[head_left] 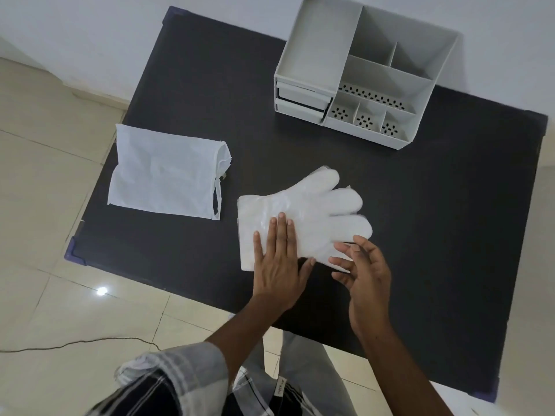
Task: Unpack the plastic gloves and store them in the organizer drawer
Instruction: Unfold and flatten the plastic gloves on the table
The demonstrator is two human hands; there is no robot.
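Observation:
A flat stack of translucent plastic gloves (318,211) lies on the black table (186,85), its fingers pointing right and away. My left hand (279,265) presses flat on the stack's cuff end, fingers spread. My right hand (363,274) hovers at the stack's near right edge, fingers curled loosely and apart, its fingertips touching or just above the plastic. The white cloth bag (165,178) lies flat to the left, its mouth and drawstring facing the gloves. The grey organizer (354,73) stands at the far side, with two small drawers (300,100) at its front left, both pushed in.
The organizer has open top compartments, some with perforated floors. The table's near edge runs just under my forearms. Beige floor tiles surround the table, and a thin cable (75,343) lies on the floor at the left.

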